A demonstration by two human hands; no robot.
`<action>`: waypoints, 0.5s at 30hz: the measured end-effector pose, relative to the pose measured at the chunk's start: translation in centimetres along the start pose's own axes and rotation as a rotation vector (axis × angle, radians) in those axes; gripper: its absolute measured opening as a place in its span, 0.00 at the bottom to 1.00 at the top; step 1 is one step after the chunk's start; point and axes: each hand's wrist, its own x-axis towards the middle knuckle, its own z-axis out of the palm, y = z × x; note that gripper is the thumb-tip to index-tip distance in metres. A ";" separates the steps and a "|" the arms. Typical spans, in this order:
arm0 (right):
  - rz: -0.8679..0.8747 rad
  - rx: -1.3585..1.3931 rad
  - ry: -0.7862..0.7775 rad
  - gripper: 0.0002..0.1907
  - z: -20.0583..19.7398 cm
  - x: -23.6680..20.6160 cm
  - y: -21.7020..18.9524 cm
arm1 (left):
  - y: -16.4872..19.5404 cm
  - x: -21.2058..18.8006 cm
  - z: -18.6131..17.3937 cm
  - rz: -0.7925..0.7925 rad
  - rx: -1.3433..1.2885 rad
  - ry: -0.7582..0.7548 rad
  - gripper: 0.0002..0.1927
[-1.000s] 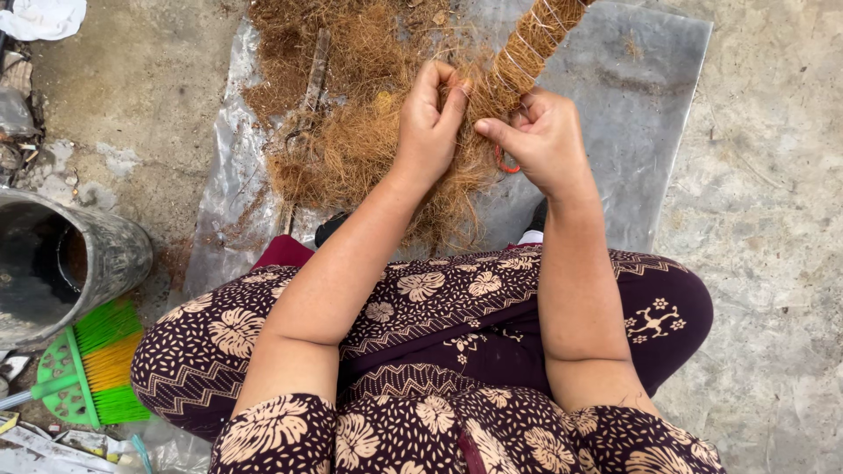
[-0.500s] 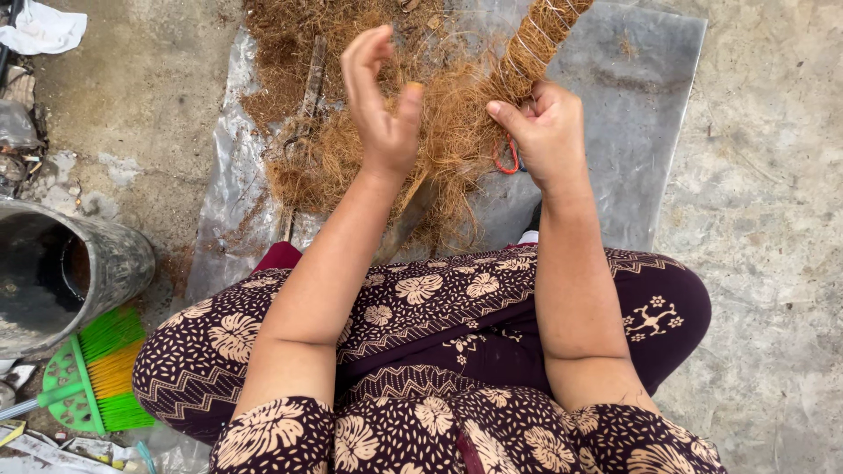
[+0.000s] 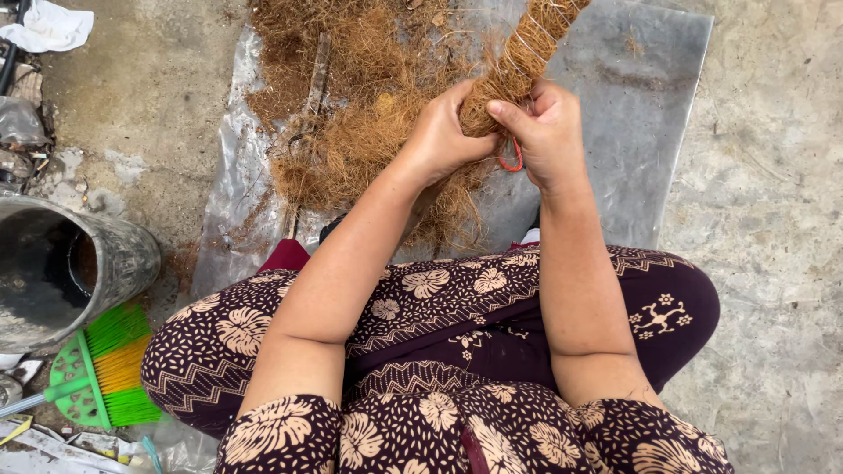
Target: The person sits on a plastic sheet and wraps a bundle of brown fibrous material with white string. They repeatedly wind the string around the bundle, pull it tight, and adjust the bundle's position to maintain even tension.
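A thick roll of brown coconut fibre (image 3: 527,53), wound with thin string, runs from the top edge down to my hands. My left hand (image 3: 443,136) is closed around its lower end. My right hand (image 3: 549,132) grips the same end from the right, thumb laid across it, with a small red loop (image 3: 512,158) showing under the fingers. A heap of loose brown fibre (image 3: 351,114) lies on a grey plastic sheet (image 3: 632,114) just beyond my knees.
A grey metal bucket (image 3: 114,254) lies on its side at the left. A green, yellow and orange brush (image 3: 105,369) sits beside my left knee. A white cloth (image 3: 48,26) lies at the top left. Bare concrete (image 3: 773,219) spreads to the right.
My left hand, raised and open half a second ago, has come back down and closed on the end of the fibre roll. My right hand has stayed on the roll.
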 end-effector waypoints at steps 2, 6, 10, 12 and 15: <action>0.010 -0.035 -0.006 0.15 0.2 0.0 -0.2 | -0.5 -0.2 -0.1 -0.086 -0.151 -0.093 0.27; 0.001 -0.087 -0.025 0.16 0.2 0.1 -0.1 | -1.3 -0.6 0.1 -0.136 -0.364 -0.145 0.20; -0.004 -0.087 -0.034 0.15 0.0 0.1 0.3 | -2.1 -0.2 -0.1 -0.095 -0.476 -0.229 0.21; 0.005 -0.086 -0.023 0.14 -0.2 0.1 0.5 | -2.4 -0.1 -0.2 -0.101 -0.486 -0.272 0.22; -0.001 -0.092 -0.007 0.12 -0.6 0.2 0.7 | -2.7 -0.1 -0.3 -0.067 -0.463 -0.297 0.30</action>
